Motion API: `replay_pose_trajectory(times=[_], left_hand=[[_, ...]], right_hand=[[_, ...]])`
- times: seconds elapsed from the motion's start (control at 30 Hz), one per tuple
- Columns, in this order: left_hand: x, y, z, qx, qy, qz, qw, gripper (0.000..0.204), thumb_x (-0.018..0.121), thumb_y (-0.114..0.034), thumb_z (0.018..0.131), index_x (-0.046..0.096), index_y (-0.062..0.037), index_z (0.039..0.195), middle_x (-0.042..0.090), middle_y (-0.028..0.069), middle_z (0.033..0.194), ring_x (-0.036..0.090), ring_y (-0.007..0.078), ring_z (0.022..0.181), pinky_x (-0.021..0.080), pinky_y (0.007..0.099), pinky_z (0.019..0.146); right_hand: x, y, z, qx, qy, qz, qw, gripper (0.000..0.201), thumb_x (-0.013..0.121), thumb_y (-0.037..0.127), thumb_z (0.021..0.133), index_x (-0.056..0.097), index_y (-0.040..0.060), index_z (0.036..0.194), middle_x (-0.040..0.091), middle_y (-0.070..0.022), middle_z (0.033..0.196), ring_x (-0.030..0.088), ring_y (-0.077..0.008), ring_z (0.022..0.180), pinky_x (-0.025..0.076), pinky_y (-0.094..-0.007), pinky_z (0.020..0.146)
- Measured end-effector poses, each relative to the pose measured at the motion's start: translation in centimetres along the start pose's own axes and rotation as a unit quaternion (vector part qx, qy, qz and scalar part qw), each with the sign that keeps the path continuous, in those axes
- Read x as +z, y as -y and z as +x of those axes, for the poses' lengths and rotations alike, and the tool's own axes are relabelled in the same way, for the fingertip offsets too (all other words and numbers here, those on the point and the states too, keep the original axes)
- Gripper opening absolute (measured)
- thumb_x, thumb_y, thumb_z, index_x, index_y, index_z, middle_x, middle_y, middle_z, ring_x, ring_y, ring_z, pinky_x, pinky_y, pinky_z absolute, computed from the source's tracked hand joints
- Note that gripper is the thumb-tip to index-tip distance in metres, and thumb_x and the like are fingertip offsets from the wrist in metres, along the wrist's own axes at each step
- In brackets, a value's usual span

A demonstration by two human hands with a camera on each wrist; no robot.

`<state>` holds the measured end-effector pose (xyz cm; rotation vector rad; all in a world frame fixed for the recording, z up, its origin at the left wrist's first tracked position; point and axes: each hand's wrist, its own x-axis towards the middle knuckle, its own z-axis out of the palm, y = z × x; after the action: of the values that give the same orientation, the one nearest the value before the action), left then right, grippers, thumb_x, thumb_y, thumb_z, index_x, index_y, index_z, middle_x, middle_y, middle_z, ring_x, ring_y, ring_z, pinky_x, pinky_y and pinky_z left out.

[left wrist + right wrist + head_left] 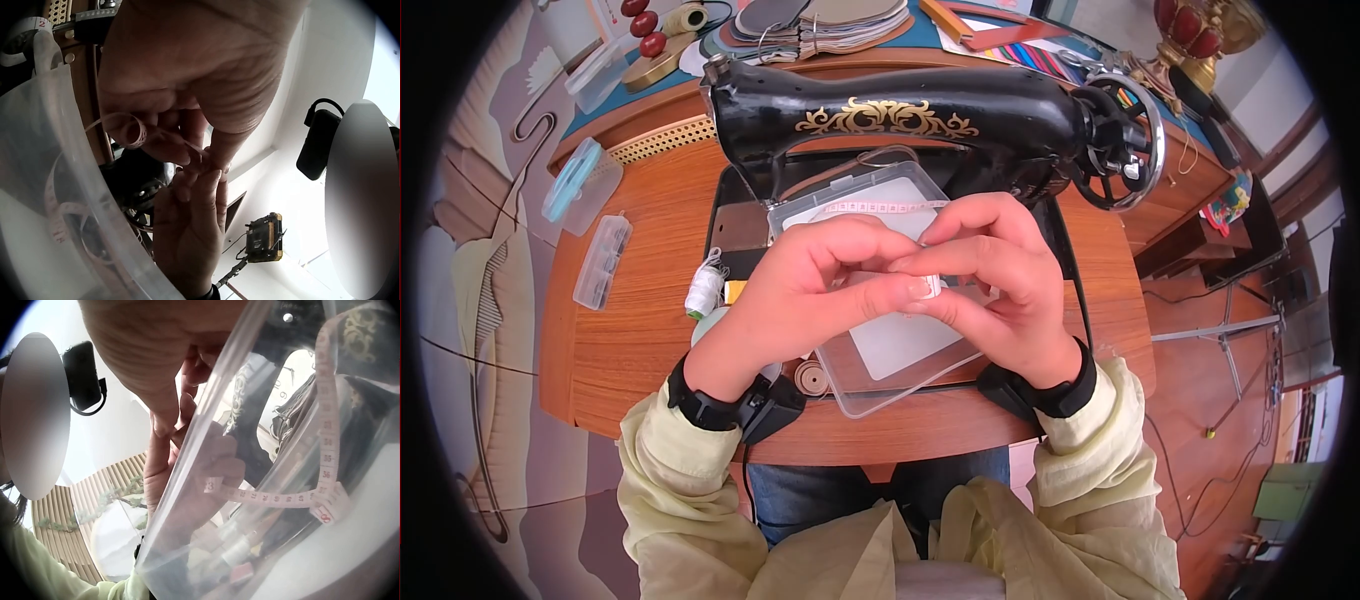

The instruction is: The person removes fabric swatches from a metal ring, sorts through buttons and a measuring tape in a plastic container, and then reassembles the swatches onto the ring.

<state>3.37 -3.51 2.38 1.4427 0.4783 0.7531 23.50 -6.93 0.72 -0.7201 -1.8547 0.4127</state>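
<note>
At frame centre, above the box (842, 385), left hand (815, 275) and right hand (1005, 285) pinch the tape (885, 208) – seemingly coiling it – and the next turn likely calls for even tension.

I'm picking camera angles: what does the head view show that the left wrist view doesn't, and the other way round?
Only head: white thread on a green-ended spool and stacked grey and brown swatches.

Only left wrist: a boxy black-and-yellow device.

Both: pink-and-white measuring tape, clear plastic box, left hand and right hand.
</note>
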Motion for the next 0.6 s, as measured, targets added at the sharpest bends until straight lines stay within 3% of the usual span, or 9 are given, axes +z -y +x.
replay_pose_trajectory(times=[0.33,0.53,0.6], left_hand=[[-0.8,0.9,0.3,0.067,-0.026,0.131,0.989,0.017,0.078,-0.018,0.079,0.07,-0.0046,0.086,0.059,-0.0031,0.078,0.046,0.0051,0.069,0.038,0.0218,0.064],[-1.0,0.4,0.0,0.032,-0.005,0.146,0.989,0.015,0.076,-0.016,0.081,0.07,-0.004,0.088,0.06,-0.002,0.079,0.051,0.0053,0.071,0.041,0.0218,0.066],[-0.2,0.1,0.1,0.014,-0.016,0.081,0.997,0.013,0.074,-0.012,0.083,0.068,-0.0019,0.088,0.059,-0.0007,0.081,0.053,0.0063,0.075,0.042,0.0229,0.069]], right_hand=[[0.1,0.0,0.2,-0.006,0.013,-0.001,1.0,0.028,0.078,0.003,0.072,0.072,0.0097,0.098,0.057,-0.0054,0.1,0.058,-0.0177,0.09,0.05,-0.0295,0.075],[-0.1,0.1,0.1,-0.009,0.012,-0.007,1.0,0.026,0.078,0.004,0.072,0.072,0.0106,0.096,0.058,-0.004,0.097,0.058,-0.0177,0.089,0.049,-0.0295,0.074],[0.0,0.0,0.0,-0.002,0.003,0.008,1.0,0.027,0.079,0.004,0.071,0.072,0.0108,0.096,0.057,-0.0037,0.098,0.058,-0.0173,0.089,0.049,-0.0292,0.074]])
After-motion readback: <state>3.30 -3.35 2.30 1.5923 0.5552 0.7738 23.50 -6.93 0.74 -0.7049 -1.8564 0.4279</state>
